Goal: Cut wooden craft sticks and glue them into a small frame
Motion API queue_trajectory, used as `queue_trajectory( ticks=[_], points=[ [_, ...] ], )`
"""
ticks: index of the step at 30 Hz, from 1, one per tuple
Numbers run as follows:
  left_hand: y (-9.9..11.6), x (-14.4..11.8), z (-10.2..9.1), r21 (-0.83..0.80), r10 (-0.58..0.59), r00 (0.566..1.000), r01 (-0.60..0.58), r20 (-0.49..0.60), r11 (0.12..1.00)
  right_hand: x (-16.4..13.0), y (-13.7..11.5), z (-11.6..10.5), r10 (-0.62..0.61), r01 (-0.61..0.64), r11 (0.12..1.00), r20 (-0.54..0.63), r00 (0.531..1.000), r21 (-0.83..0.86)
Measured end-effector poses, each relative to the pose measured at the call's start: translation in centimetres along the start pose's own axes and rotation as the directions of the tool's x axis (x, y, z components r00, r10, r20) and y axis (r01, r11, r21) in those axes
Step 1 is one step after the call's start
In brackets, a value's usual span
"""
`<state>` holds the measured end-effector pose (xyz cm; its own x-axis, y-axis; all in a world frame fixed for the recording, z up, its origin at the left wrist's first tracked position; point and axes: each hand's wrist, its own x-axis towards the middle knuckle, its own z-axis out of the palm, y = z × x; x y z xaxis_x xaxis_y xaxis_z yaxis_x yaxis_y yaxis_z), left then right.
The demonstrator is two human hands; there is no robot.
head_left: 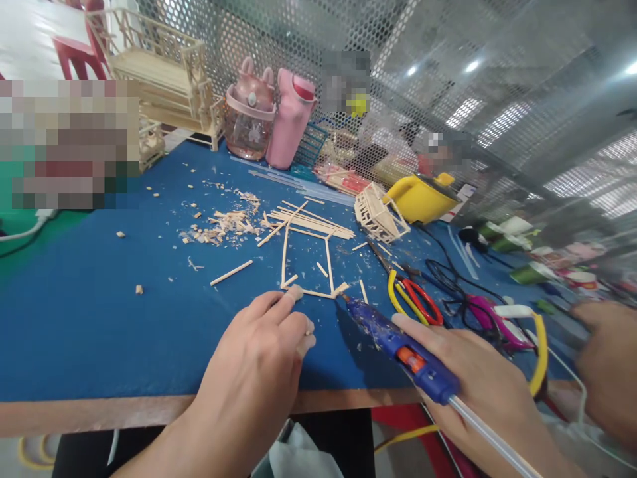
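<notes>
My right hand [480, 382] grips a blue glue gun [398, 342], its nozzle touching the near right corner of a thin wooden stick frame [326, 265] on the blue table [89, 318]. My left hand [263, 358] lies on the table with its forefinger pressing the frame's near left corner. A clear glue stick [492, 438] juts from the back of the gun.
Loose sticks [308, 222] and wood scraps [223, 229] lie beyond the frame. Red and yellow scissors [413, 295], a small stick model [381, 212], a yellow pot [421, 196], pink bottles [269, 116] and a large wooden model [164, 73] surround it. Another person's hand [610, 358] is at right.
</notes>
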<state>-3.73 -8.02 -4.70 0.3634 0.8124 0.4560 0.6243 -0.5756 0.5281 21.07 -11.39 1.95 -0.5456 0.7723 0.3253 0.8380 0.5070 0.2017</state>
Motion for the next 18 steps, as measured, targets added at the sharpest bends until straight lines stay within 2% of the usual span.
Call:
queue_trajectory(
  ticks=[7, 14, 18],
  points=[
    [0.05, 0.15, -0.06, 0.025, 0.062, 0.997, -0.061, -0.039, 0.998, -0.24, -0.36, 0.34, 0.019, -0.021, 1.0, -0.111, 0.994, -0.011],
    [-0.1, 0.19, -0.17, 0.028, 0.083, 0.996, -0.082, -0.033, 0.996, 0.44, -0.55, 0.12, -0.024, 0.025, 1.0, -0.074, 0.997, 0.012],
    [-0.06, 0.11, -0.22, 0.029, 0.087, 0.995, -0.085, -0.056, 0.996, -0.04, -0.63, 0.61, 0.04, -0.039, 0.999, -0.094, 0.995, 0.01]
  ],
)
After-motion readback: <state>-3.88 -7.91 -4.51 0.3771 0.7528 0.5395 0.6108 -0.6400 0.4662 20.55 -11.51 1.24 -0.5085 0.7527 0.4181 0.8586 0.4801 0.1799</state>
